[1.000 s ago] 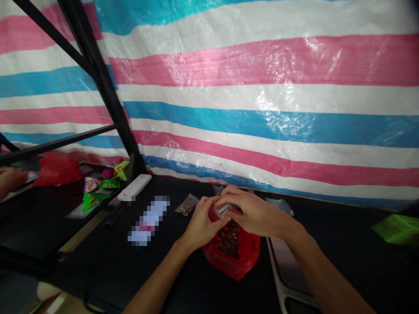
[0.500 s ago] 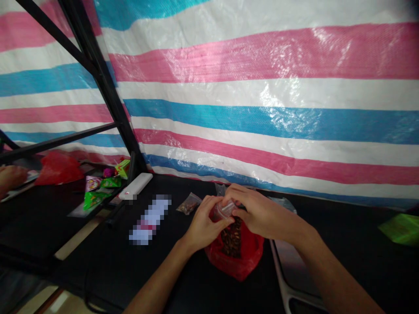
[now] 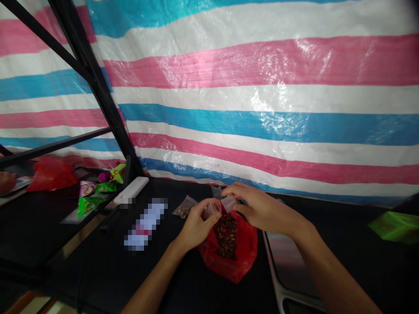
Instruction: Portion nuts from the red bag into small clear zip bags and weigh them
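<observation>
A wide tarpaulin [image 3: 262, 100] of woven plastic, striped pink, white and blue, hangs across the whole view behind a black metal frame [image 3: 94, 87] of angled bars. In front of it stretches a black tabletop [image 3: 98, 257].

Taking the hands as the dial's centre, with 12 toward the tarpaulin, a grey panel with a pale curved rim [image 3: 288, 266] lies at 4 o'clock. A bright green plastic packet [image 3: 396, 226] sits farther out at 3 o'clock. At 9 o'clock lie a long pixelated, unreadable object [image 3: 145, 224] and a white oblong box [image 3: 131, 190]. Beyond them are green snack packets [image 3: 87, 206], a crumpled red bag [image 3: 51, 174] and a third hand [image 3: 6, 182] at the far edge, apart from the person's own.

At the centre, a red plastic bag [image 3: 229, 257] lies on the tabletop, holding dark brown dried pieces [image 3: 225, 235]. A small clear bag of similar pieces [image 3: 185, 207] lies just beside it at 10 o'clock.

Directly above the red plastic bag, a small clear plastic pouch [image 3: 212, 208] sits between the hands. The left hand [image 3: 196, 224] has its fingers curled closed around the pouch. The right hand [image 3: 265, 211] reaches in from 3 o'clock, its fingers together and pinching the pouch's upper edge.
</observation>
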{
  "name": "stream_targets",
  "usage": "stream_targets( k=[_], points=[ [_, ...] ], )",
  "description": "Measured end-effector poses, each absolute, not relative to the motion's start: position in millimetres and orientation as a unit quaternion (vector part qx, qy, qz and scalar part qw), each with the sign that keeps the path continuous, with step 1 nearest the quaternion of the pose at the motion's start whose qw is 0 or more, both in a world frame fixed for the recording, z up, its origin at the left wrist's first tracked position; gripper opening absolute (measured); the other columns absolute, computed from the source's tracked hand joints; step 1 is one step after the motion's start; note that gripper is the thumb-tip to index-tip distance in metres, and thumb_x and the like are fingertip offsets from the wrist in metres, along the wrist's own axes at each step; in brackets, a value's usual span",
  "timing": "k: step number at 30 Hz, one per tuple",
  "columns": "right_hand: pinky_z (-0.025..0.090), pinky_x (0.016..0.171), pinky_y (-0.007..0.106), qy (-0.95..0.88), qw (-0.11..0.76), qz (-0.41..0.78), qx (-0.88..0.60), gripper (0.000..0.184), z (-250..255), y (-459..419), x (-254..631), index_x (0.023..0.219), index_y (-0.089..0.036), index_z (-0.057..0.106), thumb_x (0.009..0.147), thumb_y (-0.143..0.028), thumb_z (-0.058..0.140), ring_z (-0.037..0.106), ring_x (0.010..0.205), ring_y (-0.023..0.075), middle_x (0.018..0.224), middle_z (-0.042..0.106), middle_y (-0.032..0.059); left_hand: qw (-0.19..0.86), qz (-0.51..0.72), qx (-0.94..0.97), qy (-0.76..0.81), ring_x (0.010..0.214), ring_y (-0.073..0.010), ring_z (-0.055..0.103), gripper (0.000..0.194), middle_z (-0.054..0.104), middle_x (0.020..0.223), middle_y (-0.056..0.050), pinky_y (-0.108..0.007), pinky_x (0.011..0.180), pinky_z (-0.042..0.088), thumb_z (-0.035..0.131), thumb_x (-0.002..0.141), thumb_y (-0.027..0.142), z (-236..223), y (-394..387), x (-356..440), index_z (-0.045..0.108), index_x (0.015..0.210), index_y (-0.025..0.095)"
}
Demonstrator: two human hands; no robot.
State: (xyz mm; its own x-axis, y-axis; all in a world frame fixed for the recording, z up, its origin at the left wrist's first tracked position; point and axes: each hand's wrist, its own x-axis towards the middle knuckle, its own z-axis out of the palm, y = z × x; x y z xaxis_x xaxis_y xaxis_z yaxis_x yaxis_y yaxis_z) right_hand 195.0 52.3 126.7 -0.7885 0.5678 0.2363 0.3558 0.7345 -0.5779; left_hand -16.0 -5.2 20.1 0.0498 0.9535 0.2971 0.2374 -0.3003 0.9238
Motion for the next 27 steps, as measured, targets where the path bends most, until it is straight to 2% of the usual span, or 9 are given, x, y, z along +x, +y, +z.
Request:
stream_targets(
  k=[3,6,8,11,14,18,22,24,27],
  points=[
    [0.045,0.096,0.033,-0.914,0.184,0.241,-0.271,0.038,122,56,204,0.120,-0.026,0.065,0.090,-0.007,0.051,0.063,0.108,0.0205,0.120,0.067,0.0043,0.380,0.536,0.599,0.457,0.101,-0.0229,0.066,0.043,0.072,0.112,-0.007,-0.031,0.090,0.050,0.070,0.089,0.048,21,-4,-20,0.067,0.120,0.019],
    [0.046,0.086,0.031,-0.918,0.109,0.231,-0.302,0.035,108,62,208,0.111,-0.023,0.068,0.083,-0.006,0.056,0.065,0.097,0.0211,0.108,0.068,0.0044,0.422,0.579,0.546,0.433,0.095,-0.0217,0.066,0.059,0.071,0.106,-0.005,-0.030,0.085,0.050,0.084,0.075,0.049,21,-3,-23,0.063,0.122,0.020],
    [0.046,0.079,0.029,-0.916,0.068,0.231,-0.322,0.034,96,66,206,0.104,-0.021,0.069,0.078,-0.004,0.058,0.065,0.089,0.0200,0.104,0.068,0.0050,0.452,0.593,0.515,0.422,0.092,-0.0201,0.066,0.065,0.070,0.103,-0.004,-0.028,0.083,0.050,0.088,0.071,0.045,23,-4,-25,0.061,0.125,0.021],
    [0.046,0.077,0.027,-0.914,0.024,0.251,-0.319,0.035,80,73,197,0.102,-0.018,0.068,0.072,-0.001,0.059,0.064,0.087,0.0180,0.105,0.067,0.0064,0.503,0.611,0.465,0.397,0.089,-0.0180,0.063,0.056,0.068,0.099,-0.004,-0.027,0.080,0.048,0.083,0.077,0.040,30,-5,-26,0.061,0.124,0.021],
    [0.047,0.081,0.026,-0.913,0.004,0.257,-0.316,0.035,72,79,192,0.101,-0.016,0.069,0.070,-0.002,0.062,0.063,0.089,0.0182,0.104,0.066,0.0071,0.590,0.623,0.394,0.328,0.077,-0.0151,0.058,0.044,0.060,0.085,-0.002,-0.026,0.069,0.045,0.074,0.083,0.044,39,-8,-28,0.063,0.117,0.019],
    [0.047,0.077,0.025,-0.907,-0.007,0.259,-0.331,0.032,78,82,203,0.103,-0.017,0.069,0.071,-0.011,0.066,0.063,0.087,0.0181,0.100,0.065,0.0053,0.654,0.555,0.431,0.280,0.064,-0.0116,0.046,0.040,0.047,0.071,0.001,-0.024,0.058,0.036,0.082,0.072,0.044,47,-17,-31,0.065,0.096,0.016],
    [0.046,0.072,0.026,-0.890,0.002,0.244,-0.386,0.031,95,80,223,0.103,-0.017,0.066,0.072,-0.015,0.065,0.062,0.082,0.0173,0.103,0.064,0.0057,0.613,0.476,0.536,0.331,0.058,-0.0086,0.039,0.035,0.049,0.070,0.002,-0.023,0.053,0.027,0.084,0.073,0.040,48,-24,-28,0.061,0.084,0.018],
    [0.045,0.070,0.027,-0.881,0.007,0.231,-0.413,0.029,103,77,228,0.099,-0.017,0.065,0.071,-0.013,0.064,0.062,0.081,0.0172,0.103,0.065,0.0061,0.561,0.460,0.578,0.374,0.059,-0.0089,0.041,0.031,0.050,0.071,0.003,-0.023,0.055,0.029,0.081,0.077,0.041,47,-23,-25,0.061,0.084,0.018],
    [0.043,0.064,0.026,-0.884,-0.013,0.228,-0.409,0.018,111,73,229,0.088,-0.018,0.066,0.072,-0.012,0.061,0.061,0.077,0.0180,0.090,0.067,0.0047,0.448,0.454,0.614,0.465,0.066,-0.0119,0.048,0.025,0.054,0.073,0.002,-0.023,0.061,0.035,0.072,0.086,0.041,39,-15,-23,0.061,0.083,0.019]
  ],
)
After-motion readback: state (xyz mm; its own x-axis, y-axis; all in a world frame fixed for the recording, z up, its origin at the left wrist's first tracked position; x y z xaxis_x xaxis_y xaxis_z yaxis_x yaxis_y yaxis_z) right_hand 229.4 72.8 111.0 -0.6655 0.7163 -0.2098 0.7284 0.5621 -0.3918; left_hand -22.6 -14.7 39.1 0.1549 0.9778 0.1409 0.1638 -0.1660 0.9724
